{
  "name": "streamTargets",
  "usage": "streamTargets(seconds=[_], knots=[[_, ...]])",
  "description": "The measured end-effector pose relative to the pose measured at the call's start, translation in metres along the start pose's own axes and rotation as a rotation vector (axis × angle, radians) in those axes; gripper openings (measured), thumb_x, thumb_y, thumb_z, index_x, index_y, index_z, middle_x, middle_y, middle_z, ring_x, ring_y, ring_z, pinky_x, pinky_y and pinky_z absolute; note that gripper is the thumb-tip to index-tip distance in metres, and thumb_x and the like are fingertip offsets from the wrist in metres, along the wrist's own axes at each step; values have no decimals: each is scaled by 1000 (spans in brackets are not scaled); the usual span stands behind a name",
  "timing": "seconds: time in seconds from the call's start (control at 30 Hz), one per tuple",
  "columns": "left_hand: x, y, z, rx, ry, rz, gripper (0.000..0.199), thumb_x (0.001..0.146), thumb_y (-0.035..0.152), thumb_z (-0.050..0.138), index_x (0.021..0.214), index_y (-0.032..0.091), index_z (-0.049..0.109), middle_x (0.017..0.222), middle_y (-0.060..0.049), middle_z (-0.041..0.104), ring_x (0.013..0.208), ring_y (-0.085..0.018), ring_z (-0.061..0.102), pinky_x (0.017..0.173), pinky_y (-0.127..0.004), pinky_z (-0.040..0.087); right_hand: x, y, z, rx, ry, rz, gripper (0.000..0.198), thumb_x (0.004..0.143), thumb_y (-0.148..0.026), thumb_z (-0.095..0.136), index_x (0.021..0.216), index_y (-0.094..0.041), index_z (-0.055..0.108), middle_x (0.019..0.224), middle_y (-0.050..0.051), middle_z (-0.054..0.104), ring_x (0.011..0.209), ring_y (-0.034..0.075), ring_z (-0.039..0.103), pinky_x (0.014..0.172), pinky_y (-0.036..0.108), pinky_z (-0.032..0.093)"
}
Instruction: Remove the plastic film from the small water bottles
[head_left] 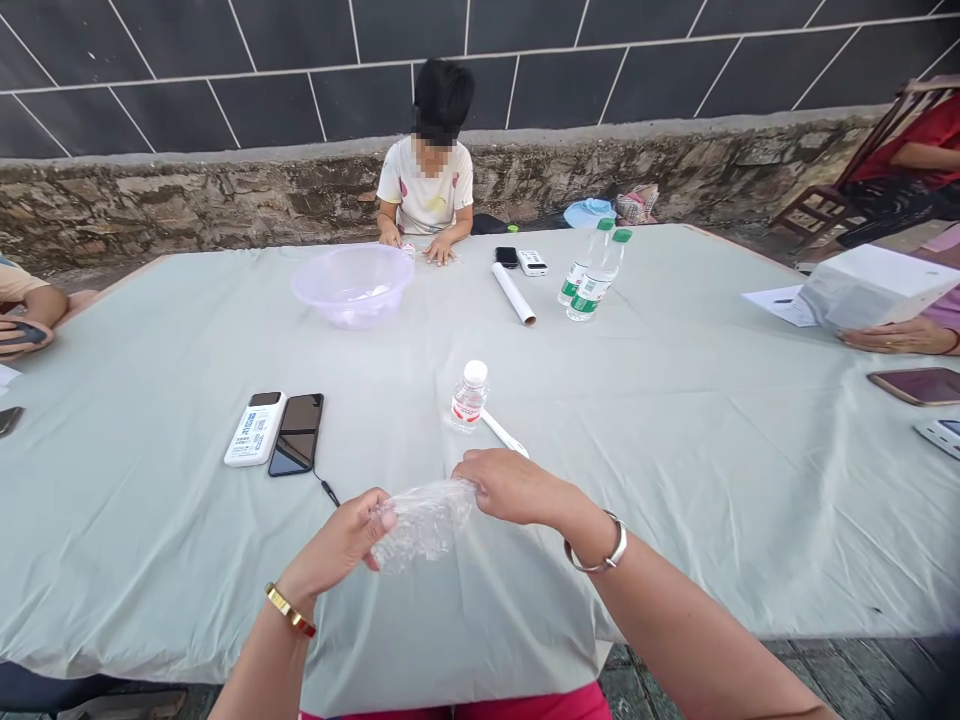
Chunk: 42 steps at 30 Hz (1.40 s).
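Pale grey cloth [675, 480] covers the counter [150, 560], the largest item I see remotely via the head cam. Behind it, dark tiles w/ light joints form the wall [300, 45] above a stone ledge. At the far side sits a person [426, 190] in a patterned white top, both forearms on the cloth. Just beside them, slightly L of ctr, stands the translucent purple basin [352, 290]. At far R, a co-worker's hand [896, 335] touches a white box [885, 285].

Nr. ctr., at my edge of the counter, I have both hands clamped on the clear plastic film [427, 525], which spans the gap btwn them: L hand [337, 550] pinches its L end, thumb uppermost; R hand [514, 488] grips its upper R corner. Two green-capped bottles [592, 280] stand upright, upper R, w/ a white roll [514, 294] lying to their L. To the L of my hands, a black phone [296, 435] lies just beside a white power bank [255, 430]. Beyond the film, a small white-capped bottle [469, 400] stands upright; the slim white stick [504, 434] extends from beside it twd. R hand.
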<state>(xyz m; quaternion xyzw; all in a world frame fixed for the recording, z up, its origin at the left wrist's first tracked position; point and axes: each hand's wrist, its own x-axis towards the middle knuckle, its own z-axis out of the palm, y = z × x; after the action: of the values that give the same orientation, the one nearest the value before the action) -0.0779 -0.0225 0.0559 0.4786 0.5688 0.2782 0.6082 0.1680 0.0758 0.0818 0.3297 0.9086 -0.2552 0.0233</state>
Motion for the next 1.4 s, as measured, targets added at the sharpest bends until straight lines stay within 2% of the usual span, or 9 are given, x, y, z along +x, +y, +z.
streamTargets(seconds=[0.2, 0.37, 0.47, 0.63, 0.77, 0.97, 1.17, 1.3, 1.4], knots=[[-1, -6, -3, -44, -78, 59, 29, 83, 44, 57, 78, 18, 67, 74, -3, 60, 69, -14, 53, 65, -25, 47, -2, 18, 8, 28, 163, 57, 24, 75, -4, 45, 83, -19, 63, 89, 3, 62, 79, 16, 54, 65, 26, 34], [8, 6, -2, -709, 85, 89, 22, 77, 36, 68, 71, 16, 61, 68, -2, 60, 66, -15, 59, 74, -35, 52, -3, 15, 38, 272, 224, 122, 17, 88, -20, 45, 95, -21, 60, 86, 2, 64, 73, 15, 56, 63, 26, 37], [25, 16, 10, -840, 338, 128, 24, 68, 31, 76, 69, 17, 57, 63, 2, 58, 62, -13, 60, 72, -33, 52, 2, -8, 67, 205, 199, 147, 15, 88, -23, 47, 96, -19, 59, 89, 5, 65, 75, 17, 58, 64, 27, 38], [44, 19, 31, -127, 730, 267, 28, 71, 44, 68, 67, 19, 56, 60, 3, 54, 59, -13, 50, 61, -26, 41, 2, -53, 88, -31, 55, 18, 13, 86, -19, 46, 89, -16, 58, 80, 7, 63, 68, 18, 57, 60, 28, 37], [40, 10, 33, 322, 452, 306, 42, 79, 50, 57, 52, 20, 44, 49, 5, 37, 52, -12, 33, 54, -26, 28, -9, -57, 61, 136, 197, -44, 18, 85, -19, 48, 100, -20, 58, 84, 4, 62, 72, 17, 56, 67, 29, 40], [27, -1, 38, -338, 83, 88, 49, 79, 63, 50, 64, 17, 57, 57, -1, 54, 54, -15, 49, 55, -29, 38, 6, -36, 51, 882, 541, 128, 27, 75, -35, 66, 98, -22, 61, 89, 3, 62, 72, 14, 55, 66, 27, 45], [40, -1, 49, -1026, 322, 34, 29, 74, 43, 66, 72, 15, 62, 64, -1, 60, 58, -14, 56, 58, -27, 46, 25, -50, 92, 1272, 604, 178, 37, 83, -52, 54, 103, -23, 63, 93, 3, 66, 82, 17, 61, 77, 33, 50], [42, -4, 56, -927, 413, 132, 28, 79, 44, 62, 77, 16, 65, 75, -3, 63, 72, -15, 58, 65, -25, 46, 24, -59, 100, 1250, 591, 106, 48, 81, -51, 59, 123, -27, 57, 120, 4, 62, 111, 23, 56, 93, 38, 46], [35, -5, 57, -612, 418, 212, 32, 81, 47, 58, 75, 17, 66, 72, -2, 63, 72, -16, 56, 65, -25, 44, 27, -57, 99, 1305, 613, 133, 49, 77, -49, 65, 118, -25, 60, 111, 4, 66, 103, 23, 61, 92, 39, 47]])
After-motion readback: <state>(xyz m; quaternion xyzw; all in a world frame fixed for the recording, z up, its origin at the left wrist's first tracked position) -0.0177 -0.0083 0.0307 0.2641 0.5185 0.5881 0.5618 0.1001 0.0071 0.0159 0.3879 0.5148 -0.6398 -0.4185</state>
